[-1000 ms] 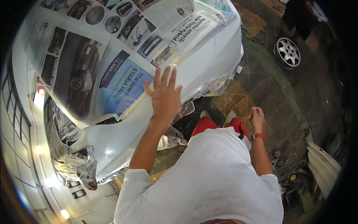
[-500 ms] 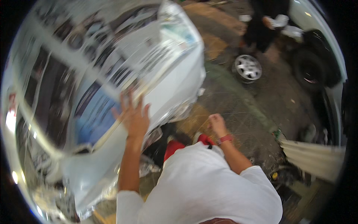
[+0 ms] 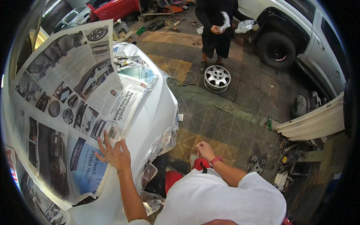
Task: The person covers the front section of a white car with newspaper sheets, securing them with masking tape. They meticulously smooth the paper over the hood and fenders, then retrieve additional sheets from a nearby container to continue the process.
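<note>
Large newspaper sheets (image 3: 56, 84) cover part of a white car (image 3: 153, 108) on my left, reaching up in a broad curved expanse. My left hand (image 3: 115, 154) is open, its fingers spread over the newspaper near the edge that borders the white bodywork. Whether the palm presses on it I cannot tell. In front of my body, my right hand (image 3: 205, 150) is closed with fingers curled, apart from the car. Anything inside it is hidden.
Ahead, a person (image 3: 217, 28) in dark clothes holds crumpled whitish material. A silver wheel rim (image 3: 217, 78) lies on the grated floor (image 3: 210, 116). Another light-coloured vehicle (image 3: 318, 41) stands at right, above a pale corrugated panel (image 3: 315, 116). A red car (image 3: 116, 9) is behind.
The view has swung upward and steadied, bringing more of the co-worker and the workshop into sight. My left hand remains spread at the newspaper; my right hand stays curled before me.
</note>
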### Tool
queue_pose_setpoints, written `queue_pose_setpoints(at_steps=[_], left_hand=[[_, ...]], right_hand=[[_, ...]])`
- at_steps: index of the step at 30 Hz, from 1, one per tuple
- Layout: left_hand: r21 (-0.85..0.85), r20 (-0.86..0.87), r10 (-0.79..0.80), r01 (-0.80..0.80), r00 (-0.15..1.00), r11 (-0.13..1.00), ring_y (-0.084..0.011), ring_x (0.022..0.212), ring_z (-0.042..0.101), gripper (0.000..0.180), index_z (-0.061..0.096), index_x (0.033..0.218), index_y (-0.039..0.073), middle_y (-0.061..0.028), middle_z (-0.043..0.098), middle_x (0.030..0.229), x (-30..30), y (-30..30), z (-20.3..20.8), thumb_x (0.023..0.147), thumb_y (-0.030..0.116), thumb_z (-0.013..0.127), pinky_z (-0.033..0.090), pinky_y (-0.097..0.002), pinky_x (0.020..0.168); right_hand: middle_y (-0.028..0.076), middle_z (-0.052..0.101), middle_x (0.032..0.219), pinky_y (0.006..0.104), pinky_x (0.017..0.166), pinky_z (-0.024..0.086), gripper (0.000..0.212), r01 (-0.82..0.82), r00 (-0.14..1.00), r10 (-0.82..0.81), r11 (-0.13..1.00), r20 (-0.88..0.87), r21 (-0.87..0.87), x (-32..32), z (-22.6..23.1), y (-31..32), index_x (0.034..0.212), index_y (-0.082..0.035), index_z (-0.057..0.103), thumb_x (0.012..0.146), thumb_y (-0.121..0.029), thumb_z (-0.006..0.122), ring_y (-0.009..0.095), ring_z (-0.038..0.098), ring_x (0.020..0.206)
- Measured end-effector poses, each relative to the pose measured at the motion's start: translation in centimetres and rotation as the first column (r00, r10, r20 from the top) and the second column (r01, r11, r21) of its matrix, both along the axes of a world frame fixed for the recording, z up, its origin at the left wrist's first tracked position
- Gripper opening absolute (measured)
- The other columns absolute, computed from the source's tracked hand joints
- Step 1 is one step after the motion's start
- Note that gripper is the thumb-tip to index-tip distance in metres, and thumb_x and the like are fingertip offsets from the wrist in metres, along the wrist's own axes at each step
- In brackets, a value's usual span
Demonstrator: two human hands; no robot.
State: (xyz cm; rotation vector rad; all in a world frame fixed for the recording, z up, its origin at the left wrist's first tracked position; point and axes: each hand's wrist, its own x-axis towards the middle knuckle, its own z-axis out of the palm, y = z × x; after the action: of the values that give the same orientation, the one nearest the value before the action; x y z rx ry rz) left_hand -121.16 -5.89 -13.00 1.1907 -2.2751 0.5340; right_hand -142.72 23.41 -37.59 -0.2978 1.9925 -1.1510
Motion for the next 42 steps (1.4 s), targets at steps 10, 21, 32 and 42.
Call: queue_pose_setpoints(at_steps=[10,21,32,42], left_hand=[[0.075,0.123,-0.065,0.056,0.99,0.996,-0.0376,0.157,0.033,0.039,0.076,0.13,0.021,-0.0094,0.042,0.17,4.6,3.8,0.3,0.093,0.034,0.077,0.011,-0.0695,0.124],[0.838,-0.171,-0.34,0.318,0.925,0.444,-0.0349,0.149,0.047,0.061,0.067,0.145,0.016,-0.0162,0.055,0.158,20.0,25.4,-12.3,0.091,0.042,0.079,0.023,-0.0623,0.124],[0.955,0.201,-0.317,-0.113,0.927,0.276,-0.041,0.148,0.048,0.104,0.048,0.158,0.003,-0.028,0.05,0.158,38.3,39.8,-16.1,0.078,0.056,0.088,0.041,-0.0482,0.122],[0.958,-0.188,-0.218,0.228,0.958,0.176,-0.04,0.152,0.043,0.105,0.044,0.161,0.003,-0.0252,0.046,0.163,39.5,46.4,-15.8,0.083,0.062,0.084,0.038,-0.0489,0.124]], right_hand=[[0.005,0.071,0.067,0.0357,0.06,0.053,0.025,0.023,0.992,-0.033,0.996,-0.12,-0.081,1.9,-2.6,1.3,0.106,-0.004,0.066,0.106,-0.029,0.061,0.016,0.066,0.058],[0.008,0.07,0.07,0.0344,0.06,0.054,0.032,-0.098,0.986,0.081,0.989,-0.146,-0.112,11.1,0.6,7.0,0.122,0.0,0.068,0.104,-0.025,0.063,0.016,0.067,0.059],[0.008,0.072,0.08,0.0324,0.064,0.056,0.056,-0.551,0.834,0.548,0.832,-0.061,-0.067,26.9,-4.1,18.9,0.154,0.003,0.052,0.105,-0.021,0.062,0.016,0.069,0.067],[0.006,0.071,0.088,0.0287,0.065,0.053,0.062,-0.604,0.788,0.613,0.787,0.059,-0.124,30.3,-0.6,25.2,0.157,0.002,0.043,0.106,-0.027,0.063,0.012,0.065,0.069]])
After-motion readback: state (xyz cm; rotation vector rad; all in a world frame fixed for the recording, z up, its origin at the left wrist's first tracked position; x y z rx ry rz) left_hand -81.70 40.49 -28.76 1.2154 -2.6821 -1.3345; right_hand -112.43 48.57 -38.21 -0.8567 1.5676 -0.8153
